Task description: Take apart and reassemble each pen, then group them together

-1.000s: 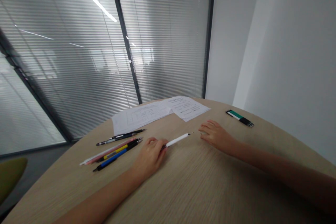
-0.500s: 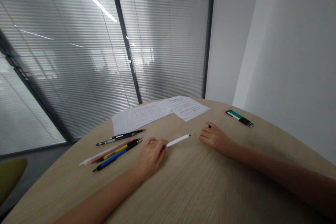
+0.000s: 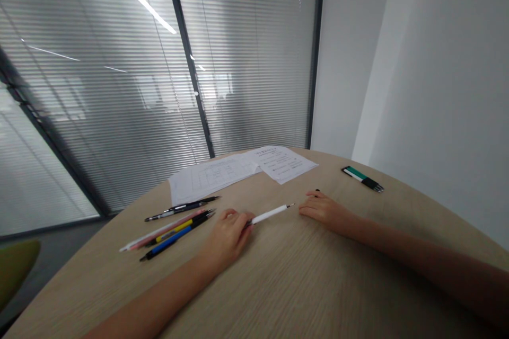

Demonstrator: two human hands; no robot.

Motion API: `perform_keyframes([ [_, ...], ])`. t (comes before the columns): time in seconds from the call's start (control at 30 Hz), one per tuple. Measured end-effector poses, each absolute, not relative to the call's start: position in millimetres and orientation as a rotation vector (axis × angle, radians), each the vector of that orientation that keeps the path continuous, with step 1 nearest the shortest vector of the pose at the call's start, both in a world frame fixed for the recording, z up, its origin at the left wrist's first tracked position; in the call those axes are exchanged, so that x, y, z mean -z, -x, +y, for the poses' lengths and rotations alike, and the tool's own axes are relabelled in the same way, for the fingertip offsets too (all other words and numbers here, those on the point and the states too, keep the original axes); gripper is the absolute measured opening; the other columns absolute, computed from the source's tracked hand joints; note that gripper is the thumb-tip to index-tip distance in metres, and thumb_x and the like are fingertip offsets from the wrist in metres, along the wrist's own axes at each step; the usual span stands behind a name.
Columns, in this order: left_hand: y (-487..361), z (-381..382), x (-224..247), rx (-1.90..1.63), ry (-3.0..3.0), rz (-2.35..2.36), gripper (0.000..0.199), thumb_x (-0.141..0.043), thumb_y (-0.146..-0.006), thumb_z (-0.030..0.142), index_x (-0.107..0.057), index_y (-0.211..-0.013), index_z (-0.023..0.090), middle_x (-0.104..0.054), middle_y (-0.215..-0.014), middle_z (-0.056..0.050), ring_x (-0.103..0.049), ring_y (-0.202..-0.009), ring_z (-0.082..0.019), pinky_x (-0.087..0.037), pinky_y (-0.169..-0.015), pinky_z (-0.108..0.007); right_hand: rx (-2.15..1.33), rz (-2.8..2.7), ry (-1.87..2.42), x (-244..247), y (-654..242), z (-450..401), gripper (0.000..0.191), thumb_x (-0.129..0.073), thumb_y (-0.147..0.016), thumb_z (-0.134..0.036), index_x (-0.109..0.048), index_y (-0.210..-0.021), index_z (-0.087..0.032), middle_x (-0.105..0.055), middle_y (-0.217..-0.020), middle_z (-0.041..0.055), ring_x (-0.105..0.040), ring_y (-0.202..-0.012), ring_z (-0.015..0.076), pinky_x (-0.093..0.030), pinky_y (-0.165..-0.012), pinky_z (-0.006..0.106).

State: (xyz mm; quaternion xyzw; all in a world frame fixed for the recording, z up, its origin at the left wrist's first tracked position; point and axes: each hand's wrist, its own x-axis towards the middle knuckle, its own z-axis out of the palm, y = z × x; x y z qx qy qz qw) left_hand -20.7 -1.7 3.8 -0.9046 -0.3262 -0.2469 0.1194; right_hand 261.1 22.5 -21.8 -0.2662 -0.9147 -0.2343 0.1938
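From the left, your left hand (image 3: pixel 228 235) is still pinching the white pen (image 3: pixel 270 214), whose tip is pointing toward your other hand. Your right hand (image 3: pixel 324 212), fingers curled together, is now sitting lower and slightly nearer that tip than half a second ago. It is pinching a small black piece (image 3: pixel 317 190), mostly hidden and just peeking above the fingers. Tip and piece are now lying closer but seemingly not joined yet.

Counting across: left of your left hand, what look like two dark pens (image 3: pixel 194 204) are lying farthest off; nearer are two pale or pink pens (image 3: pixel 153 235), one yellow pen (image 3: pixel 181 228) and one blue pen (image 3: pixel 169 243). Beyond both hands, at least two paper sheets (image 3: pixel 284 164) are overlapping. Beyond your right hand, to its right, one green-and-white bundle (image 3: pixel 361 178) is resting.
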Motion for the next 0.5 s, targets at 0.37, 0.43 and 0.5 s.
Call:
perform_keyframes([
  [0.37, 21, -2, -3, 0.715, 2.652, -0.944, 0.015, -0.036, -0.083, 0.016, -0.049, -0.09, 0.016, -0.064, -0.076, -0.005, -0.057, -0.07, -0.018, -0.041, -0.07, -0.035, 0.493, -2.465, 0.851, 11, -264, 23, 0.019, -0.046, -0.079, -0.011, -0.061, -0.088, -0.018, -0.065, -0.09, 0.0051, -0.055, -0.084, 0.0156, -0.037, -0.081, 0.034],
  [0.43, 21, -2, -3, 0.714, 2.652, -0.945, 0.015, -0.036, -0.082, 0.016, -0.049, -0.09, 0.016, -0.064, -0.075, -0.005, -0.057, -0.07, -0.018, -0.041, -0.07, -0.035, 0.594, -2.52, 0.885, 4, -265, 22, 0.015, -0.05, -0.077, -0.013, -0.062, -0.082, -0.017, -0.063, -0.09, 0.0064, -0.053, -0.084, 0.0176, -0.036, -0.078, 0.034],
  [0.5, 20, -1, -2, 0.716, 2.65, -0.94, 0.015, -0.037, -0.082, 0.016, -0.049, -0.09, 0.015, -0.064, -0.076, -0.006, -0.058, -0.07, -0.018, -0.042, -0.071, -0.035, 0.7, -2.573, 0.921, 1, -265, 21, 0.012, -0.051, -0.076, -0.013, -0.063, -0.075, -0.017, -0.062, -0.088, 0.0068, -0.052, -0.083, 0.0185, -0.035, -0.078, 0.035],
])
